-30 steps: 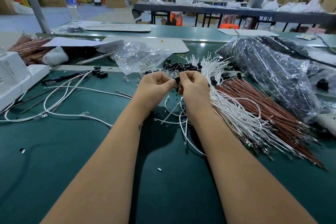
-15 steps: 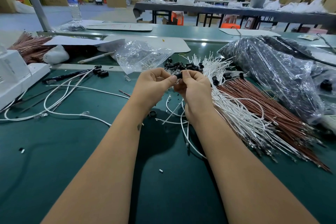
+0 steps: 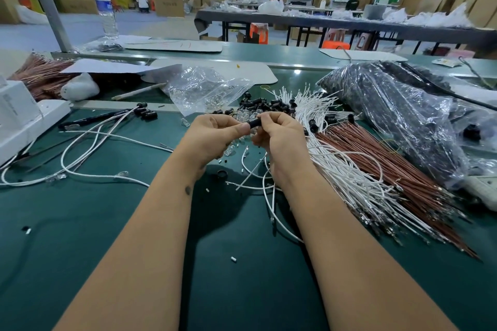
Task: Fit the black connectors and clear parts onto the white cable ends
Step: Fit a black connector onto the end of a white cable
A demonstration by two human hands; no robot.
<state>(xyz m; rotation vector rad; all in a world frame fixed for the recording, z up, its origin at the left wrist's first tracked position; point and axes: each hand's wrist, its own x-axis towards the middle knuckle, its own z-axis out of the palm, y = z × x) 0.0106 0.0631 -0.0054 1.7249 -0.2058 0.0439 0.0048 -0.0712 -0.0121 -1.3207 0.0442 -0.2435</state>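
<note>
My left hand (image 3: 215,134) and my right hand (image 3: 282,137) meet above the green bench and together pinch a small black connector (image 3: 254,123) between their fingertips. White cables (image 3: 266,185) hang from under my right hand onto the mat. Behind my hands lies a pile of loose black connectors (image 3: 266,105) mixed with clear parts (image 3: 244,115). A thick bundle of white cables (image 3: 341,158) fans out to the right. Finished white cables with black ends (image 3: 146,113) lie to the left.
A clear bag of clear parts (image 3: 201,88) sits behind the hands. Brown wires (image 3: 403,169) and a large black-filled plastic bag (image 3: 398,113) fill the right side. White boxes (image 3: 18,115) stand at the left edge, with a water bottle (image 3: 106,12) further back.
Both hands have lifted slightly, away from the mat, still pinching the black connector together; the connector now shows more plainly between the fingertips.
</note>
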